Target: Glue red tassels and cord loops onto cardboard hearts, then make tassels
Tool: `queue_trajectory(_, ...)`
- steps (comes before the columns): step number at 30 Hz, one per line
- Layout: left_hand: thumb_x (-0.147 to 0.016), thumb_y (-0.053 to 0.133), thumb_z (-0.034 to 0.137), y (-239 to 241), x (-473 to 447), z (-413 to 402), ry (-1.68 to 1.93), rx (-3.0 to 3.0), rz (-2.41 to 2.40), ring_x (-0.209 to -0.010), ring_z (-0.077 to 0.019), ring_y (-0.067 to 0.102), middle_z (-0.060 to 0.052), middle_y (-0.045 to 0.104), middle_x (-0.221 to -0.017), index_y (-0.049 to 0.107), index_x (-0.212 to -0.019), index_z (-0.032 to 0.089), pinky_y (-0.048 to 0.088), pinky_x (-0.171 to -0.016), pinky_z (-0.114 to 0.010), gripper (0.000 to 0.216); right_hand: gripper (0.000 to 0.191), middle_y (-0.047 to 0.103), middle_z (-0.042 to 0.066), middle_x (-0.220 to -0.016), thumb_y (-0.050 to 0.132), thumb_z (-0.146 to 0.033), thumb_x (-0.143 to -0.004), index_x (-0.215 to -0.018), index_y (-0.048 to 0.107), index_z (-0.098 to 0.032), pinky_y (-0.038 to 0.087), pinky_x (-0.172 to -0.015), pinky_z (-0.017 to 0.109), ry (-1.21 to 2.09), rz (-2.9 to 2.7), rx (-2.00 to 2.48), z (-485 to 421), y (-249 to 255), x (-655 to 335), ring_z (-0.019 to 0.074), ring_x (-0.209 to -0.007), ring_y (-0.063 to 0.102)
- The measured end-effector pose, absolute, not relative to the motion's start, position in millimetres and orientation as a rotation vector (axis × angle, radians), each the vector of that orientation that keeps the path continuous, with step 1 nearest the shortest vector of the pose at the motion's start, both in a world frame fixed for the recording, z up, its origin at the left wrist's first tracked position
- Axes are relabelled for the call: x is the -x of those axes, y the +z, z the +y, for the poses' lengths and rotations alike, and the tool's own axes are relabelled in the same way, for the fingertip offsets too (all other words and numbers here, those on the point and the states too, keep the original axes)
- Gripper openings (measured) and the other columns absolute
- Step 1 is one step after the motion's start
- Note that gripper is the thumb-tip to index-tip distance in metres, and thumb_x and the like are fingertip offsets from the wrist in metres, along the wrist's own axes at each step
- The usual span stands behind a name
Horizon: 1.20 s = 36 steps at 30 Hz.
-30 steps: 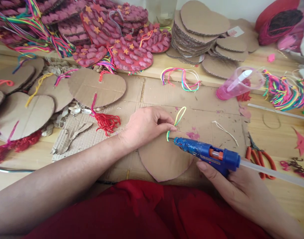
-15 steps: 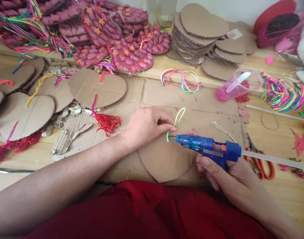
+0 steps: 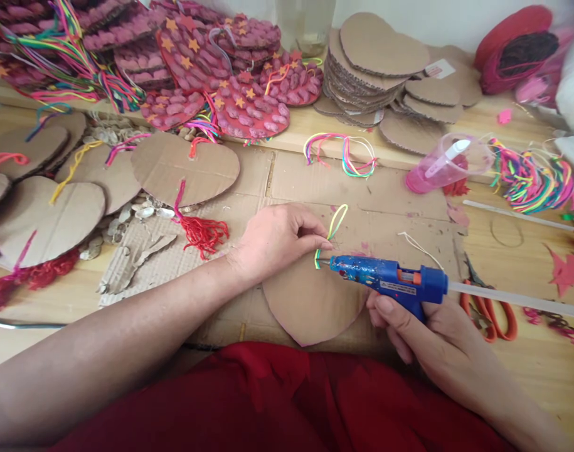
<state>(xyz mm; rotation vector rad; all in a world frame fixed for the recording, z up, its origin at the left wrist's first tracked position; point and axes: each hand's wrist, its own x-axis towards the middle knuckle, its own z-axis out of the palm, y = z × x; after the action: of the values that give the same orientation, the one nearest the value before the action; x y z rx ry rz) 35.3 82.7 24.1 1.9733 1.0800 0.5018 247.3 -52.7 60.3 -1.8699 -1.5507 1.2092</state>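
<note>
Your right hand (image 3: 432, 339) has levelled the glue gun (image 3: 390, 282), grip closed round it. Your left hand (image 3: 277, 242) pinches the string loop (image 3: 336, 223) on the cardboard heart (image 3: 310, 307) at the tabletop's near edge. The hot nozzle sits so close it could burn you.

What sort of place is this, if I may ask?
Probably a handicraft worktable: stacked cardboard hearts, finished red decorated hearts and bundles of coloured string, with a glue gun in the right hand and a string loop in the left hand.
</note>
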Motion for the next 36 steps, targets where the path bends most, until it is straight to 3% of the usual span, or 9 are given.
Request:
queue_trajectory(3,-0.083,0.076,0.031,23.3,-35.5,82.8,0.502,-1.971,1.087,-0.071,-0.0146,0.063,0.001,0.072,-0.076,0.078,-0.078,0.023,0.044,-0.065,-0.025,0.009,0.038,0.057,-0.003,-0.057,0.051,-0.055,-0.097,-0.081,0.060,-0.022,0.037,-0.045,0.027,1.336,-1.448,1.893,-54.5,59.0,-246.1,0.0120,-0.044,0.047)
queue_trajectory(6,-0.082,0.077,0.031,23.0,-35.5,83.1,0.505,-1.962,1.083,-0.071,-0.0145,0.063,0.001,0.072,-0.077,0.077,-0.078,0.023,0.045,-0.066,-0.025,0.009,0.037,0.054,-0.004,-0.053,0.051,-0.055,-0.098,-0.083,0.059,-0.022,0.038,-0.046,0.027,1.374,-1.449,1.875,-54.3,56.9,-246.6,0.0125,-0.045,0.048)
queue_trajectory(10,-0.082,0.077,0.031,23.4,-35.4,83.5,0.503,-1.966,1.080,-0.074,-0.0146,0.063,0.001,0.073,-0.079,0.078,-0.078,0.023,0.045,-0.068,-0.025,0.009,0.036,0.050,-0.005,-0.049,0.050,-0.052,-0.099,-0.080,0.057,-0.023,0.039,-0.048,0.027,1.326,-1.517,1.862,-53.5,55.9,-247.9,0.0129,-0.045,0.050)
queue_trajectory(27,-0.084,0.075,0.032,24.3,-35.5,83.8,0.488,-1.982,1.088,-0.075,-0.0155,0.064,0.000,0.073,-0.080,0.077,-0.079,0.024,0.046,-0.071,-0.026,0.010,0.041,0.061,0.000,-0.060,0.050,-0.058,-0.097,-0.079,0.059,-0.022,0.036,-0.045,0.027,1.369,-1.365,1.950,-55.5,56.5,-242.9,0.0125,-0.045,0.049)
queue_trajectory(36,-0.084,0.074,0.030,24.7,-35.3,84.5,0.472,-1.999,1.083,-0.071,-0.0137,0.060,0.001,0.069,-0.075,0.077,-0.079,0.022,0.043,-0.066,-0.025,0.010,0.040,0.065,0.002,-0.065,0.050,-0.056,-0.098,-0.084,0.060,-0.020,0.039,-0.045,0.026,1.401,-1.379,1.871,-60.0,52.1,-248.3,0.0115,-0.045,0.050)
